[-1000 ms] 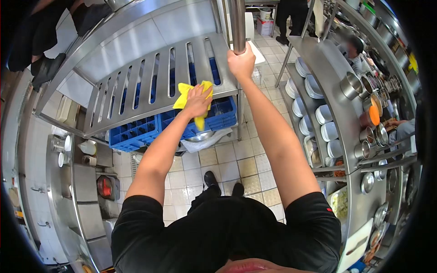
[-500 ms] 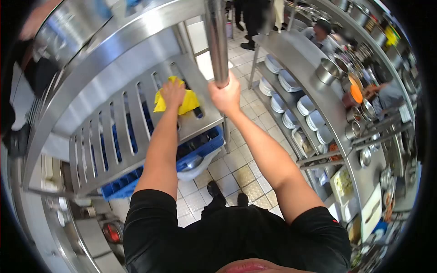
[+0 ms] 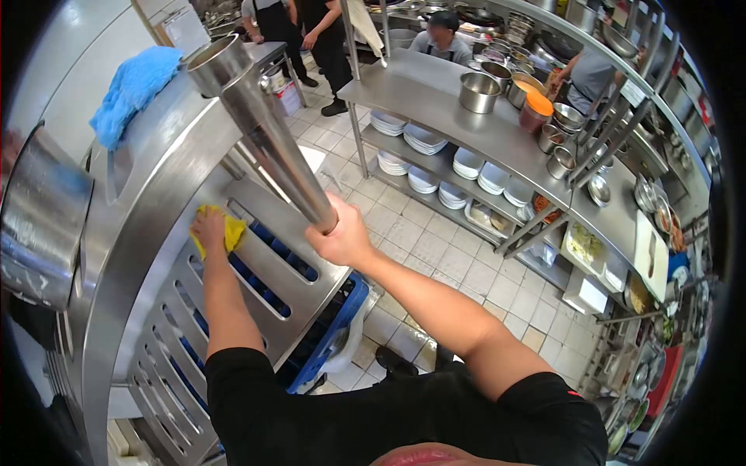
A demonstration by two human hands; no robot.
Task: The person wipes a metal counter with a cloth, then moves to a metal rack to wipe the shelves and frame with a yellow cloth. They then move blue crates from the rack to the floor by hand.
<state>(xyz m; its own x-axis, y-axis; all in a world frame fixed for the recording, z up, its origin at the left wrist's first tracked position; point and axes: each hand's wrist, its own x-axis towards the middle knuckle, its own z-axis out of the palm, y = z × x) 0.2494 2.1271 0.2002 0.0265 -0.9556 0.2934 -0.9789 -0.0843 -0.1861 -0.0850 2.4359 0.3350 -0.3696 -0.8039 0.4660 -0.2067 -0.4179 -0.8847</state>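
Note:
My left hand (image 3: 208,227) presses a yellow cloth (image 3: 233,233) against the far part of a slotted stainless-steel shelf (image 3: 284,268), close to its back panel. The cloth is bunched under the palm, and part of it shows beside the fingers. With my right hand (image 3: 346,233) I grip the lower end of an upright steel tube (image 3: 284,159), my fingers wrapped around it. Blue plastic racks (image 3: 334,330) sit beneath the slotted shelf, partly visible through the slots.
A blue cloth (image 3: 138,89) lies on the upper steel shelf near a large steel pot (image 3: 43,225). Across the tiled floor (image 3: 435,241), a steel counter (image 3: 427,81) carries pots, with stacked white plates (image 3: 423,140) below. Several people work beyond it.
My left hand and the yellow cloth have slid across the shelf, away from the front edge toward the back panel. My right hand stays on the tube. The view has shifted.

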